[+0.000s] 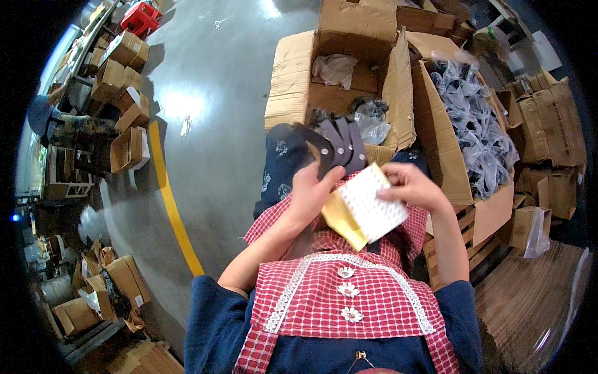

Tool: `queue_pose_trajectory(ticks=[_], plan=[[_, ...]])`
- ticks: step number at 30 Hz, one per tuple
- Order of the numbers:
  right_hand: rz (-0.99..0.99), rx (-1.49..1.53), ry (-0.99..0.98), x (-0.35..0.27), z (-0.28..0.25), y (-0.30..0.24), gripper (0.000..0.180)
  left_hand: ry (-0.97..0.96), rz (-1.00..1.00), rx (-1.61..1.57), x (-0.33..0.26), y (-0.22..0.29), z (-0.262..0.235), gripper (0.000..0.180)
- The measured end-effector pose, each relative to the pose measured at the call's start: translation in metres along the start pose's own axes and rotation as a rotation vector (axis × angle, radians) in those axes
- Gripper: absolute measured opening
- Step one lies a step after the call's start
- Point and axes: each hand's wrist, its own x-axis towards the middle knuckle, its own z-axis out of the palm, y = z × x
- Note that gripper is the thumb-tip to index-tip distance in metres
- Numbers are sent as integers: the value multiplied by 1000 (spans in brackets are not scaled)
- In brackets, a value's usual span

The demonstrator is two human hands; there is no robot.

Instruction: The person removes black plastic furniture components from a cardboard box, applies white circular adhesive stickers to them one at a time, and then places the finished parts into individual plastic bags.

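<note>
My left hand [309, 193] is closed around several dark grey, flat, curved pieces [339, 146], fanned out above my lap; each bears a round, pale stud. Between the thumb and fingers of my right hand [412, 186] is a white sheet with rows of small marks [374, 202], perhaps a label sheet, blurred by motion. A yellow sheet [347, 223] shows beneath and beside it; which hand bears it I cannot tell. Just beyond the pieces stands an open cardboard box [293, 81] with crumpled clear plastic and dark items in clear bags inside.
To the right, a second open carton [439, 134] is full of dark items in clear bags [470, 124], beside a wooden pallet [458, 243]. Flat cardboard [536, 305] lies at the lower right. A yellow floor line [171, 212] runs on the left, past cartons [128, 50] and a red stool [141, 19].
</note>
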Motion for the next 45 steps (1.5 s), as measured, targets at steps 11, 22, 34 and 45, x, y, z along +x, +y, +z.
queue_pose_trajectory(ticks=[11,22,34,45], plan=[[-355,-246,422,78,-40,-3,71,252,340,404,5,18,-17,20],[-119,194,66,63,12,9,82,5,670,960,5,19,-10,50],[-290,226,-43,5,-16,-28,71,-553,-672,-746,19,35,-15,63],[-368,-262,189,-9,1,-32,65,-496,-671,-812,14,27,-7,44]])
